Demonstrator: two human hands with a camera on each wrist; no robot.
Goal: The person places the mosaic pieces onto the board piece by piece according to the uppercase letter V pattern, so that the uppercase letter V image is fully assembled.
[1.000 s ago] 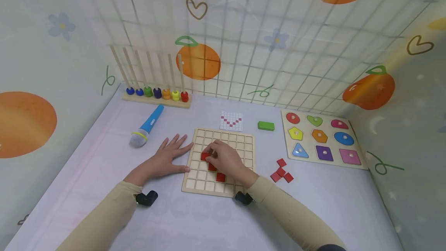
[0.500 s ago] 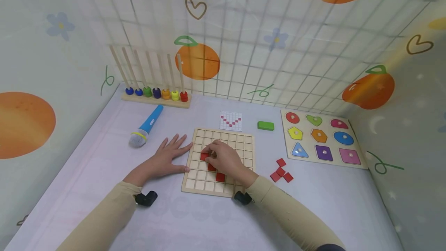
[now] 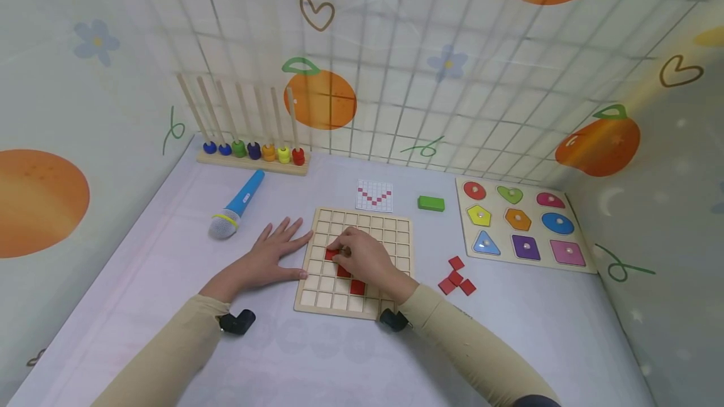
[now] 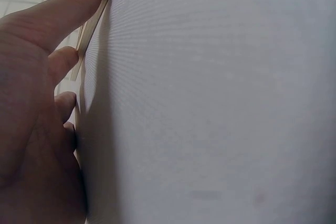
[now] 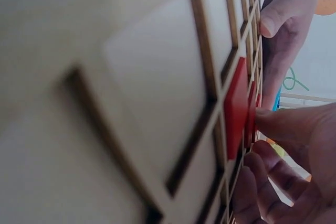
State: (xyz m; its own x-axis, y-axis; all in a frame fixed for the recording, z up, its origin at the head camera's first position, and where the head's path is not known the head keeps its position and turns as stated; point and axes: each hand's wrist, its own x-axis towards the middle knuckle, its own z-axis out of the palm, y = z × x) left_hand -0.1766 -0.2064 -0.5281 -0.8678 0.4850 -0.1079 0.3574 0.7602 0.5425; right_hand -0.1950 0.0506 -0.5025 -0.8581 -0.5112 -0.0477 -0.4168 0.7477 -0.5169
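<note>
Cartoon oranges, hearts and flowers decorate the pale curtain (image 3: pixel 481 36) behind the white table (image 3: pixel 317 363), with wire mesh showing through it. From my head camera I see a peg rack (image 3: pixel 249 164) with coloured beads at the back left, and a blue microphone (image 3: pixel 244 197) lying in front of it, near the left hand (image 3: pixel 274 256). That hand rests with its fingers spread, its thumb and index fingertip touching the left edge of the wooden grid board (image 3: pixel 324 299); it grips nothing. I have the right hand (image 3: pixel 367 259) over the board, finger and thumb nearly together, pinching a red tile (image 3: pixel 330 255) at a cell left of the middle. Two more red tiles (image 3: pixel 357 287) sit in cells stepping down to the right from it. The right hand and wrist are in my way, hiding several cells in the board's middle and lower right. Beyond the board's far edge I can make out a small pattern card (image 3: pixel 374 196), with a green block (image 3: pixel 432 203) to its right. Four loose tiles (image 3: pixel 455 278) lie clustered to the right of the board, in front of a shape puzzle (image 3: pixel 499 218).
</note>
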